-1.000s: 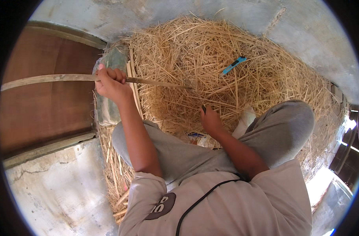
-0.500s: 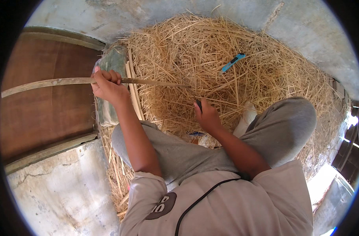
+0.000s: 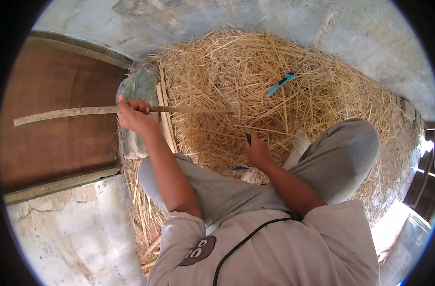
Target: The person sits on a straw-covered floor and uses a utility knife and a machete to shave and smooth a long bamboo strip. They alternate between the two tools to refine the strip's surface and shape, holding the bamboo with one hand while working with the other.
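Right hand (image 3: 256, 151) is shifting nearer over the straw (image 3: 255, 86), gripping a dark tool, while left hand (image 3: 134, 114) is gripping the long stick (image 3: 74, 112).

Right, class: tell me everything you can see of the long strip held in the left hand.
The strip is long, thin and flat, pale tan, and looks like split bamboo or wood. It lies nearly level with a slight bow. The left hand grips it partway along. One end reaches left over the brown board; the other tapers to the right over the straw. No breaks show.
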The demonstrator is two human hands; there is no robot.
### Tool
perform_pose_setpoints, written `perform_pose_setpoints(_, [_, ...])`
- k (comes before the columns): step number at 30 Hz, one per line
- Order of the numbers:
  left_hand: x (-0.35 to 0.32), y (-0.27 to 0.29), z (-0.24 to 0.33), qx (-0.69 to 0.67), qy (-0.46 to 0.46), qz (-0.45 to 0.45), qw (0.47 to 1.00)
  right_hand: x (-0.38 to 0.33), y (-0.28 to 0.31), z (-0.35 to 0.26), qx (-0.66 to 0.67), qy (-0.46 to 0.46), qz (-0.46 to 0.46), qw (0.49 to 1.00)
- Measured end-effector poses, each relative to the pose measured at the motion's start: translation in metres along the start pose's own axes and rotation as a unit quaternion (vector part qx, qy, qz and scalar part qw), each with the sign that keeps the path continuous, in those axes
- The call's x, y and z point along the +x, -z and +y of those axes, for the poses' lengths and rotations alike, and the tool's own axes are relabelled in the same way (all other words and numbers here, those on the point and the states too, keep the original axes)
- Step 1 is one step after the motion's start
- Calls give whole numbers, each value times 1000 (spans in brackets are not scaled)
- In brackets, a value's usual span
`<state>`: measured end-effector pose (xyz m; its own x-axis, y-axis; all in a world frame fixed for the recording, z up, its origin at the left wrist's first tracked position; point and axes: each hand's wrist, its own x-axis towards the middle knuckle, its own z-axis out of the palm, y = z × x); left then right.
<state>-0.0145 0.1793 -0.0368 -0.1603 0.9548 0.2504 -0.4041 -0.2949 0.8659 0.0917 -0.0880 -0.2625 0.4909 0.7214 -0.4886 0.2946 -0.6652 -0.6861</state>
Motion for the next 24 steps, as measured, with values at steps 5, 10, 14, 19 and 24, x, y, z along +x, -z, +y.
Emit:
perform_pose_setpoints(5, [-1, 4, 28, -31, 1, 2, 1000, 5, -7, 29, -106, -73, -90, 988])
perform_pose_setpoints(10, [10, 27, 94, -85, 4, -133, 987, 19, 13, 9, -207, -27, -94, 974])
perform_pose_setpoints(14, [15, 50, 115, -206, -112, -230, 944, 78, 69, -16, -175, 52, 61, 981])
perform_pose_setpoints(19, [31, 77, 113, -429, -85, -218, 872, 141, 157, 4, -381, 176, 215, 882])
perform_pose_setpoints(24, [41, 102, 96, -574, -82, -84, 810, 141, 174, 47, -457, 65, 70, 884])
